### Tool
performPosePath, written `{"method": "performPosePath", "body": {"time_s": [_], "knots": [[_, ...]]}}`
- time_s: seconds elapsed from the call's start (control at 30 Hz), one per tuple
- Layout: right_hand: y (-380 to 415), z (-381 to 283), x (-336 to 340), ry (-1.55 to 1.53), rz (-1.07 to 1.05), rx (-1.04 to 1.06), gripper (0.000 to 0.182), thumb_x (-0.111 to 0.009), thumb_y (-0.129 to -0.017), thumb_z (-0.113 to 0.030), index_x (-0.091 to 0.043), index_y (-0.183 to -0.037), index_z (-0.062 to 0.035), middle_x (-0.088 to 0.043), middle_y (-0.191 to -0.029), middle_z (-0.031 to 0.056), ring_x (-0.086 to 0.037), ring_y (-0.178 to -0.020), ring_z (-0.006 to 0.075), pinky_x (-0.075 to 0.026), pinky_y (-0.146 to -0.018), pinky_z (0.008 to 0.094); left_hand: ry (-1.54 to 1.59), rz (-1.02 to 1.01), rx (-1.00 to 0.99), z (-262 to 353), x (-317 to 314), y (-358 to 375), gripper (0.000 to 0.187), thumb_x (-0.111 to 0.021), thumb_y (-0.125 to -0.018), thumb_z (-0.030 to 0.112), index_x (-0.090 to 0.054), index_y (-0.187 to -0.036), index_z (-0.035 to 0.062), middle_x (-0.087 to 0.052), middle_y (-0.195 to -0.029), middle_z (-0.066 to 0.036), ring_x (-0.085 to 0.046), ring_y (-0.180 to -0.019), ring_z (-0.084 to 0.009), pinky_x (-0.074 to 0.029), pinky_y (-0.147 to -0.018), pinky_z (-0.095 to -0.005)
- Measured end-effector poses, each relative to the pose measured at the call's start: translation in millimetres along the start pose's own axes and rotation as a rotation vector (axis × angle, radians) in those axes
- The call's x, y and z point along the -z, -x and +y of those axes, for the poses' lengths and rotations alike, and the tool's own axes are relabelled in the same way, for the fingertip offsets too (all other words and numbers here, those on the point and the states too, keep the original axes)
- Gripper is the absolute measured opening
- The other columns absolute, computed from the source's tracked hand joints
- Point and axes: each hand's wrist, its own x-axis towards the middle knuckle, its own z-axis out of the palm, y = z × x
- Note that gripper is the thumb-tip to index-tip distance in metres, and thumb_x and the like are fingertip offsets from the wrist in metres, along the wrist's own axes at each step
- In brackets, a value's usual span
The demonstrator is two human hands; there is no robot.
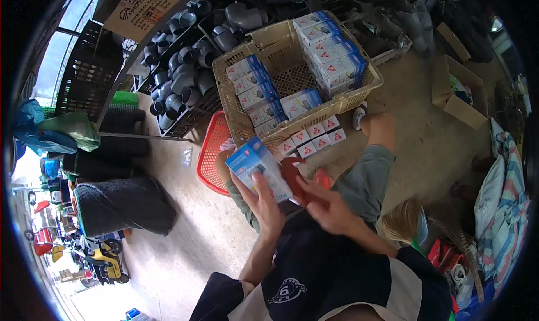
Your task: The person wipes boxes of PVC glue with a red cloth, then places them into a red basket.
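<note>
My left hand (264, 206) is wrapped round a blue and white cardboard box (259, 169), tilted over my lap. My right hand (328, 209) grips a dark red flat object (293, 178) whose kind I cannot make out, held close against the box's right side. Something bright red (322, 179) shows just behind the right fingers. Beyond my hands stands a beige plastic crate (289, 131), with similar blue and white boxes (255, 91) along its left side and a taller stack (334, 54) at its right. Several small white boxes (311, 138) with red marks are lined up on the floor before it.
A red plastic basket (210, 158) stands left of the crate. Grey pipe fittings (182, 77) fill black crates behind it. Rolled dark mesh (120, 206) lies at left. An open carton (460, 93), a broom (401, 220) and a striped sack (499, 203) are at right.
</note>
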Motion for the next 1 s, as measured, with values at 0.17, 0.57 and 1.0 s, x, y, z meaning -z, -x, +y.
{"method": "performPosePath", "body": {"time_s": [0.17, 0.57, 1.0], "knots": [[-2, 17, 35, -0.778, 0.140, -0.097, 0.052, -0.039, -0.106, -0.031, -0.035, -0.149, -0.0022, -0.039, -0.151, 0.0130, -0.044, -0.135, 0.0240, -0.034, -0.113, 0.0405, 0.193, -0.279, 0.164, -9, 13, -12, 0.060, -0.039, -0.107, 0.036, -0.009, -0.155, 0.0174, -0.041, -0.138, -0.012, -0.047, -0.123, -0.0230, -0.040, -0.105, -0.0399], [-22, -39, -16, 0.229, -0.012, 0.362, 0.058, -0.051, -0.099, -0.022, -0.033, -0.152, -0.0048, -0.023, -0.159, 0.0211, -0.023, -0.148, 0.0356, -0.023, -0.118, 0.0442, -0.172, -0.462, 0.120, -2, 19, -7, 0.059, -0.039, -0.106, 0.040, -0.026, -0.149, 0.0014, -0.046, -0.140, -0.014, -0.047, -0.128, -0.0227, -0.039, -0.107, -0.0350], [-57, -50, -49, 0.397, 0.133, 0.381, 0.063, -0.057, -0.095, -0.019, -0.033, -0.151, -0.0027, -0.022, -0.158, 0.0241, -0.027, -0.145, 0.0423, -0.025, -0.116, 0.0463, -0.105, -0.352, 0.228, 3, 35, 5, 0.060, -0.017, -0.107, 0.048, -0.025, -0.152, 0.0078, -0.034, -0.152, -0.014, -0.038, -0.140, -0.0256, -0.035, -0.115, -0.0385]]}}
